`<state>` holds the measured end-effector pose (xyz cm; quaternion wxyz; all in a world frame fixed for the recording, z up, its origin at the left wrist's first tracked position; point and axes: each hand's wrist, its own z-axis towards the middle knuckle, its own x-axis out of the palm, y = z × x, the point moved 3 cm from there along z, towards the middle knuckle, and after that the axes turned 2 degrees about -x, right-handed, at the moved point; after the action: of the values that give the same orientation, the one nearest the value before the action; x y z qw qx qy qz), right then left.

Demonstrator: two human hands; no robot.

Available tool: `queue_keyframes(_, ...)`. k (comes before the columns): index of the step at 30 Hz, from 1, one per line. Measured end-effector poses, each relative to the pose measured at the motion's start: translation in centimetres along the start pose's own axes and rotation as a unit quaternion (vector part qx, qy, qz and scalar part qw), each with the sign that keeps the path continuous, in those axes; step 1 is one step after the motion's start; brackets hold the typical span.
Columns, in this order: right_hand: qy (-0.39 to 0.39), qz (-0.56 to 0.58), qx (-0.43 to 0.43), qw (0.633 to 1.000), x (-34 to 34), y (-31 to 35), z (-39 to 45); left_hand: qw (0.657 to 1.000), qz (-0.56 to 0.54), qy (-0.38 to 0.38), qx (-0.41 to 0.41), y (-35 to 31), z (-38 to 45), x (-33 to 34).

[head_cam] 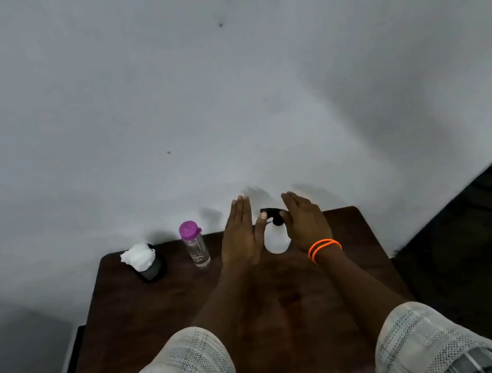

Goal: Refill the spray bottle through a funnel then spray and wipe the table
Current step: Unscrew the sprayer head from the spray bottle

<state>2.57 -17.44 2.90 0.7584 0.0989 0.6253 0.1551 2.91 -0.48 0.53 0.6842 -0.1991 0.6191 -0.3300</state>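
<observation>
Presently we hold left hand [239,236] and right hand [306,225] flat, fingers extended, gripping nothing, flanking one spray bottle [276,238] at table [136,315] far edge; one water bottle [196,248] left; near half free

A: Light's dim, cool grey overall. The wall [228,96] is the brightest part.

B: Shadows?

A: Soft ones on the wall, above and behind the left hand [239,233], the right hand [306,225] and the bottles.

B: Sharpness?

A: Soft all over, compression smear. The dark table [123,307] loses detail. Wide-angle bend at the edges; right side nearly black.
</observation>
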Motion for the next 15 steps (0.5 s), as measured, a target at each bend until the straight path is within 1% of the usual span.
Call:
queue_keyframes(4,0.037,0.055,0.047,0.997,2.4,-1.8,1.1,0.999,-0.015,0.031,-0.039,2.2,0.0,3.2)
queue_keyframes(7,0.060,0.115,0.082,0.988,4.0,-2.7,2.4,0.998,-0.024,0.033,-0.050,3.5,0.2,5.3)
queue_keyframes(10,0.088,0.152,0.091,0.980,4.8,-3.0,3.4,0.997,-0.025,0.033,-0.058,4.2,0.4,6.3)
queue_keyframes(15,0.071,0.174,0.104,0.977,4.6,-3.4,3.8,0.995,-0.033,0.056,-0.072,4.7,0.2,6.8)
